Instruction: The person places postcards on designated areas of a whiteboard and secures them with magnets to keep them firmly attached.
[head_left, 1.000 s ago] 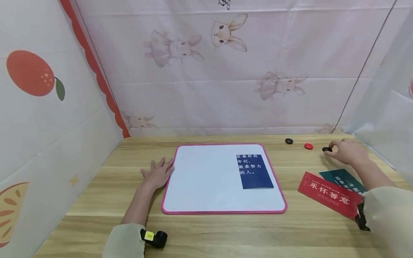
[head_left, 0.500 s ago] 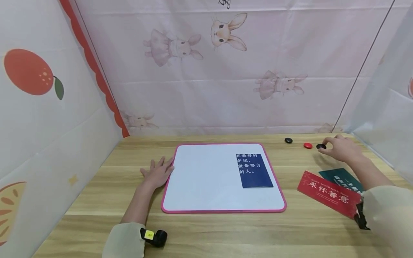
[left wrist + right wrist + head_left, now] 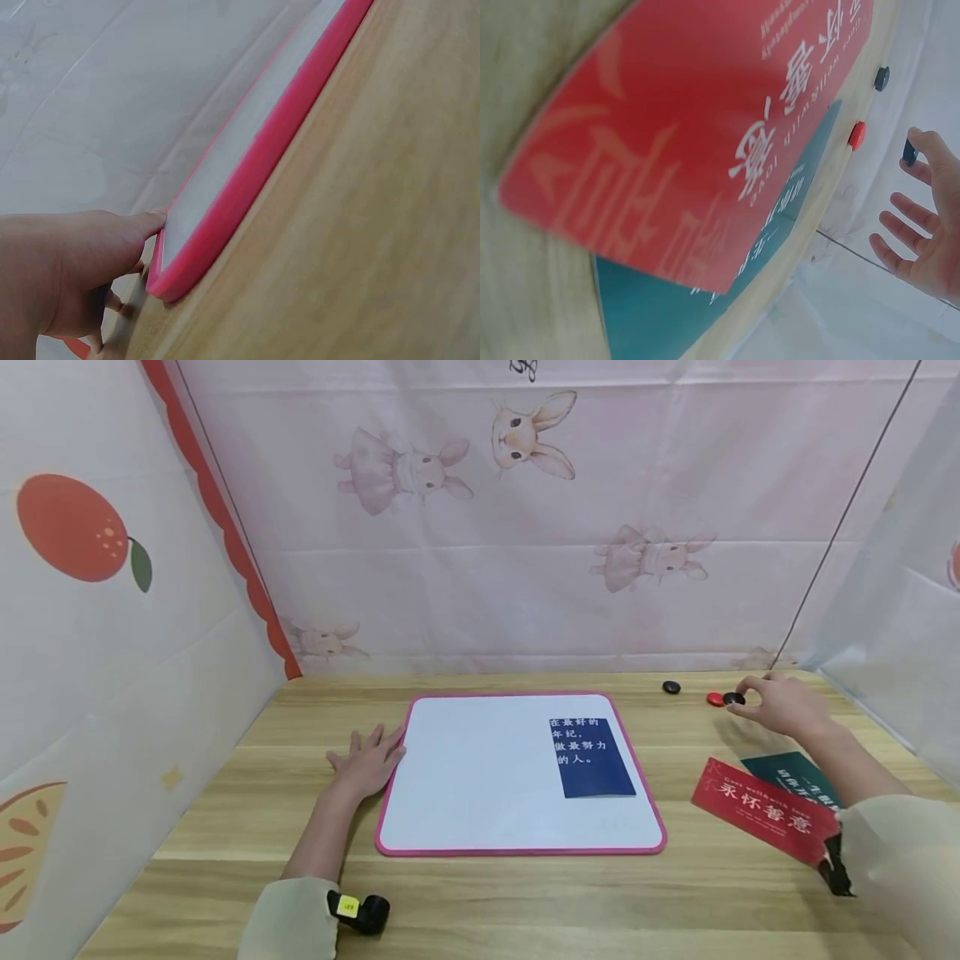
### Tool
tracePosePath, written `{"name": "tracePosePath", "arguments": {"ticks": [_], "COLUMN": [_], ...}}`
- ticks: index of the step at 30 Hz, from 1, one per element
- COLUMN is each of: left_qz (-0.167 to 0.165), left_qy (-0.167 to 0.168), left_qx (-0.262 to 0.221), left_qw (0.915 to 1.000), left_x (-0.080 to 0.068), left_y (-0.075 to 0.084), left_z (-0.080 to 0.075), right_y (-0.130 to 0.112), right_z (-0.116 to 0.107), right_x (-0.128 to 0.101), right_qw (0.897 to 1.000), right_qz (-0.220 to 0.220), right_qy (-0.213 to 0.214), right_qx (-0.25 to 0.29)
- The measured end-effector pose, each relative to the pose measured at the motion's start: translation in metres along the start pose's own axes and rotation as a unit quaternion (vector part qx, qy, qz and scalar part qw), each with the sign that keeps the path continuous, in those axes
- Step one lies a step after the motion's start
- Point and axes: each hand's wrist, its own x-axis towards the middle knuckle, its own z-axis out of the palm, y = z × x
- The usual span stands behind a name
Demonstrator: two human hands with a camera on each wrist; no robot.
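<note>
Between thumb and index finger, my right hand (image 3: 787,703) pinches a round black magnet (image 3: 734,698), held above the table in the right wrist view (image 3: 910,153). In the head view that magnet appears right beside a red magnet (image 3: 715,699) lying on the table. A second black magnet (image 3: 671,687) lies farther left. My left hand (image 3: 366,766) rests at the left edge of a pink-framed whiteboard (image 3: 480,777), fingers spread, thumb touching the frame (image 3: 154,223). A dark blue card (image 3: 592,777) with white writing lies on the board's right part.
Right of the board, a red card (image 3: 750,810) overlaps a dark green card (image 3: 791,774) on the wooden table (image 3: 525,902). A printed rabbit curtain (image 3: 480,593) closes off the back. Another curtain (image 3: 187,693) stands along the left, and one more is on the right.
My right hand has moved left with the black magnet, bringing it from well right of the red magnet to close beside it in the head view. My left hand has stayed put.
</note>
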Motion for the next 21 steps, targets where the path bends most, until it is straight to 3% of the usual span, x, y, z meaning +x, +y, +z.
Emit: {"name": "tracePosePath", "arguments": {"ticks": [11, 21], "left_qz": [-0.002, 0.007], "left_qy": [0.000, 0.012], "left_qx": [0.002, 0.001], "left_qw": [1.0000, 0.9999], "left_x": [0.001, 0.000], "left_y": [-0.001, 0.001], "left_z": [0.001, 0.001], "right_y": [-0.014, -0.029], "right_z": [0.001, 0.000], "right_x": [0.005, 0.007], "right_qw": [0.999, 0.999], "right_qz": [-0.044, -0.043], "right_qy": [0.014, 0.016], "right_qx": [0.013, 0.013]}}
